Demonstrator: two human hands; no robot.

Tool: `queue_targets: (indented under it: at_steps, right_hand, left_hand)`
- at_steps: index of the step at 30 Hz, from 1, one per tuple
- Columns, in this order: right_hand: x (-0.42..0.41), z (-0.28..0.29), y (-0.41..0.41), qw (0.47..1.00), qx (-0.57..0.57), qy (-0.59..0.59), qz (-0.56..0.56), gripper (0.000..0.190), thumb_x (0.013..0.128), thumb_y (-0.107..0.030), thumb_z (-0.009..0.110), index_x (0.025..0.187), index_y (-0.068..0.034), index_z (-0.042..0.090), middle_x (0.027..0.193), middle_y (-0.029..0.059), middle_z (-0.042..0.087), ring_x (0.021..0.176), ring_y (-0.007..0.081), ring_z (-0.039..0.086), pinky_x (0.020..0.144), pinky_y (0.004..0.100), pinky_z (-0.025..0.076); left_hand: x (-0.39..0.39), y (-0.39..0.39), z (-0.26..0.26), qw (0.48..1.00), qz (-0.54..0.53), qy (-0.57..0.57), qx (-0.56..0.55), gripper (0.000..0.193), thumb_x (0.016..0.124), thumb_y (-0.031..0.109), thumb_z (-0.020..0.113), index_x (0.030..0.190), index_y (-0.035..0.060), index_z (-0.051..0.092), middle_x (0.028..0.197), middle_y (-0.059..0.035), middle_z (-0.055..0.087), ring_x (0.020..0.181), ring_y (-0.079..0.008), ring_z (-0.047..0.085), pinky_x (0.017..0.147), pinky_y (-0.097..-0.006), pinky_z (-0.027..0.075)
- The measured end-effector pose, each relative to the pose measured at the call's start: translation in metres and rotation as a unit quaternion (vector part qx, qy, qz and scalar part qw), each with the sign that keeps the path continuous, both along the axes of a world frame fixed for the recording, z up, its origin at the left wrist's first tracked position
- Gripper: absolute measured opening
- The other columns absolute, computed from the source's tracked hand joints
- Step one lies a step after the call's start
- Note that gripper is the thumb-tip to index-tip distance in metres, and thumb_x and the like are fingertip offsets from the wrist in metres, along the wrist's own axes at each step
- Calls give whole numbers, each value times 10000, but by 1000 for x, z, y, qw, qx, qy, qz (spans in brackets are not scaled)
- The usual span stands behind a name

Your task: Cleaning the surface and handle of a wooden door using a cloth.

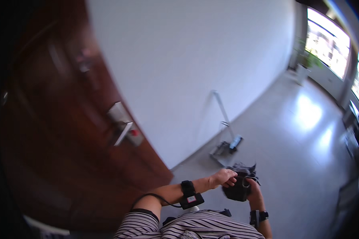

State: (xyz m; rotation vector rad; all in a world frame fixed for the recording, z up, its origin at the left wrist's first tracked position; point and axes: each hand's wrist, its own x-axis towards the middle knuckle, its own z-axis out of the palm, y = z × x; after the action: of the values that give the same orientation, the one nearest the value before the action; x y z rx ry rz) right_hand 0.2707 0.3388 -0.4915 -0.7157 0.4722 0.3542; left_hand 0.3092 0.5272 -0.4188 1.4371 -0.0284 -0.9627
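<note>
A dark, crumpled cloth or soft bag point(237, 189) hangs between my hands in front of my striped top. My left hand point(224, 178) has its curled fingers on the left upper edge of it. On the right side, my right hand point(254, 188) grips the same dark item, thumb near its top. Blur hides its exact kind. A black strap with a small box and cable point(192, 200) sits on my left forearm, and a dark band point(258, 216) is around my right wrist.
A reddish-brown wooden door point(86, 143) with a metal lever handle point(124, 133) stands at the left. A broom point(235, 143) and dustpan point(223, 155) lean by the white wall point(191, 59). Farther right are a potted plant point(302, 73), windows point(327, 41) and dark furniture.
</note>
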Motion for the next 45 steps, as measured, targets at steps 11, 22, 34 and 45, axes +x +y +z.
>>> queue_targets:
  at_steps: [11,22,34,45]
  right_hand:
    - [45,119,215,724,-280,-384,500,253,672,-106,587,903,-18,536,783,33,552,630,105,492,556,228,433]
    - [37,94,352,270,-131,-580,757,581,757,-311,557,1224,-72,308,1090,190,464,974,267,479,808,333,412]
    - [197,61,275,618,-283,-400,615,308,787,-156,516,1057,-10,492,832,70,585,718,113,540,604,232,440]
    - [263,16,170,798,-328,-206,461,278,775,-111,466,1010,35,485,773,111,579,595,131,540,499,222,433]
  left_hand:
    - [-101,225,-12,916,400,14,-31,294,820,292,431,1025,87,481,897,-58,545,770,-164,548,654,-270,433]
    - [-197,238,30,651,638,-120,-392,573,813,481,244,1164,46,368,1164,-105,418,1063,-279,403,917,-410,312]
    - [-168,358,252,500,749,-409,150,610,776,489,381,1202,53,341,1266,-121,284,1175,-279,247,960,-434,176]
    - [57,341,322,-13,241,-488,839,553,715,499,496,1194,257,362,1291,-78,249,1189,-372,139,804,-676,112]
